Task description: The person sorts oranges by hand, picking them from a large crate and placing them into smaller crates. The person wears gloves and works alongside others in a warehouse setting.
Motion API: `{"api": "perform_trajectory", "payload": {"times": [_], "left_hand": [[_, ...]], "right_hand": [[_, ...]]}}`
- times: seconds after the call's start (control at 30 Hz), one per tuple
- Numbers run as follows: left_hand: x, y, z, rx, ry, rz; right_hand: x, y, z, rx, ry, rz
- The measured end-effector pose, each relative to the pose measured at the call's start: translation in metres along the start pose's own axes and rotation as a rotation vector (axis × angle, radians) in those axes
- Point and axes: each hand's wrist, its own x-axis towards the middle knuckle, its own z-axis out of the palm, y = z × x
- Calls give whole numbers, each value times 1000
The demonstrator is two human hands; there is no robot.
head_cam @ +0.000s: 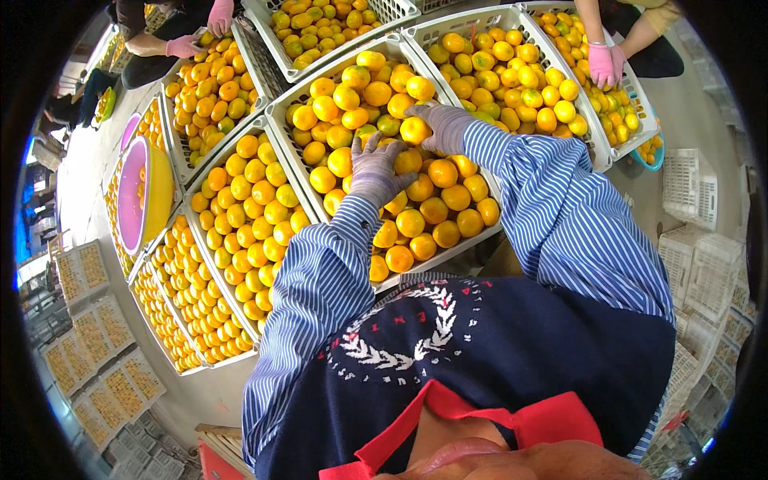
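Before me is a white plastic crate point(277, 114) of orange-yellow mandarins, some with green patches. My left hand point(377, 171), in a greyish-purple knit glove, rests on the fruit mid-crate with its fingers spread. One mandarin point(409, 161) lies beside it, between thumb and forefinger; whether it is gripped does not show. My right hand point(443, 127), gloved alike, reaches in over the right wall. Its thumb and fingers are around another mandarin point(414, 130) on top of the pile. At the crate's near end the mandarins point(423, 222) lie in fairly even rows.
More filled crates adjoin on the left point(195, 207) and right point(510, 30). A pink-lined yellow basin point(157, 195) stands on the left crates. Two co-workers' pink-gloved hands point(183, 47) point(605, 65) touch fruit in far crates. Empty crates point(690, 186) stand on the floor at right.
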Motion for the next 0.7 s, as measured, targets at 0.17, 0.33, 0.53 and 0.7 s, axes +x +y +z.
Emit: {"api": "perform_trajectory", "payload": {"times": [0.17, 0.33, 0.53, 0.7], "left_hand": [[16, 17, -24, 126, -151, -75], [26, -3, -30, -210, 62, -254], [50, -43, -2, -450, 141, -294], [47, -11, -24, -75, 61, -274]], "right_hand": [[1, -5, -17, -31, -76, 85], [-6, 11, -30, 75, -212, 164], [11, -13, 11, 58, -279, 30], [2, -27, 32, 160, -306, 137]]}}
